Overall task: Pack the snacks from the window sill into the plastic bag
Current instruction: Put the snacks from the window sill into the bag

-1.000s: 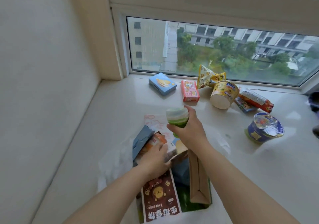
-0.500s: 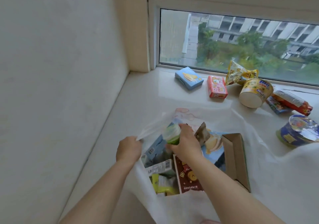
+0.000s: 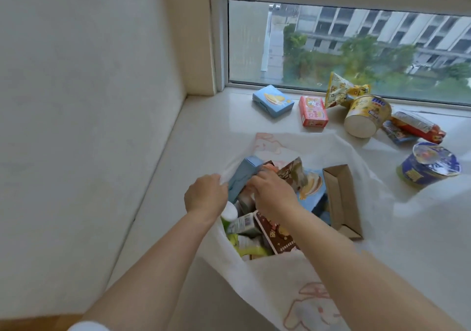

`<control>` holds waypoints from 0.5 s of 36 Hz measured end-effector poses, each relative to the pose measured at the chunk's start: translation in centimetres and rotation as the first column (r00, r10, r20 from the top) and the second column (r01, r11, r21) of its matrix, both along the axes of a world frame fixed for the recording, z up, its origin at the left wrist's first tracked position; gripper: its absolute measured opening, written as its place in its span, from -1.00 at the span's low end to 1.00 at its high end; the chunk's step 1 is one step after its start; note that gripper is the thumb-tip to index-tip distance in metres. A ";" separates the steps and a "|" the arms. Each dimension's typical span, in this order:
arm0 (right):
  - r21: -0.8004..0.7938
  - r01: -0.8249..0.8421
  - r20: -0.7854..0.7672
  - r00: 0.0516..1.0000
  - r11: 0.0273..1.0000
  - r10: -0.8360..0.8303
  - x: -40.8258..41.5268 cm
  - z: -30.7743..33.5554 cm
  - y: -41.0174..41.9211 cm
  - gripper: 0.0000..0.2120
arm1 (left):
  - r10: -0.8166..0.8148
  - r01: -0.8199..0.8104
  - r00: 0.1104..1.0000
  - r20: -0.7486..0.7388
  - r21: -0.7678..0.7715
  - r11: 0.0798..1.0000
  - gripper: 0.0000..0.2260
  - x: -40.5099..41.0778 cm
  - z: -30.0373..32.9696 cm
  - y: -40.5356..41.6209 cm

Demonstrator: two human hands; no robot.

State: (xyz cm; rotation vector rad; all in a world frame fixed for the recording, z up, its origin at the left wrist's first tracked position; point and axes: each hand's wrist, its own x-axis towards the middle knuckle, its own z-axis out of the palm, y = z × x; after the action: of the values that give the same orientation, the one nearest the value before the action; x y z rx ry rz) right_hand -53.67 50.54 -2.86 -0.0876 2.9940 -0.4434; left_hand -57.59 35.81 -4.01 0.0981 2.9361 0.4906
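A white plastic bag [image 3: 277, 277] lies open on the window sill [image 3: 204, 132], holding several snack packs, a brown pack [image 3: 276, 235] and a cardboard box [image 3: 341, 198]. My left hand [image 3: 206, 195] grips the bag's left rim and holds it up. My right hand [image 3: 270, 194] reaches into the bag, fingers bent down onto a light blue box [image 3: 242, 175]. A green cup with a white lid [image 3: 229, 214] lies inside the bag under my left hand, apart from my right hand.
On the sill by the window lie a blue box [image 3: 272, 100], a pink box [image 3: 313, 111], a yellow bag [image 3: 340, 91], a tipped yellow cup [image 3: 367, 115], a red pack [image 3: 418, 125] and a blue noodle bowl [image 3: 428, 163]. A wall stands on the left.
My right hand carried the green cup down into the bag and let it go. My left hand left the packs and took hold of the bag's rim.
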 end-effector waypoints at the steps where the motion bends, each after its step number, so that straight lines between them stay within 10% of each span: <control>1: 0.030 -0.001 -0.064 0.998 1.000 0.003 -0.2 0.9 0.8 -0.72 | -0.017 0.017 1.000 -0.025 -0.005 1.000 -0.81 -0.2 0.6 0.9; 10: -0.048 0.297 -0.380 0.878 0.954 -0.292 -0.7 6.6 12.0 -0.73 | -0.244 0.262 0.942 -0.230 0.050 0.964 -0.66 -1.8 6.4 12.9; 18: -0.121 0.504 -0.191 0.834 0.855 -0.518 0.4 5.4 26.1 -0.72 | -0.416 0.417 0.895 -0.160 -0.027 0.908 -0.65 -3.5 8.5 28.7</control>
State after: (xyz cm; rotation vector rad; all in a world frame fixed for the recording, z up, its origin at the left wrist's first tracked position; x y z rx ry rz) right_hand -53.24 76.63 2.56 0.7292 3.1888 -0.6166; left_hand -61.12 64.47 4.49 0.7867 2.9369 0.4417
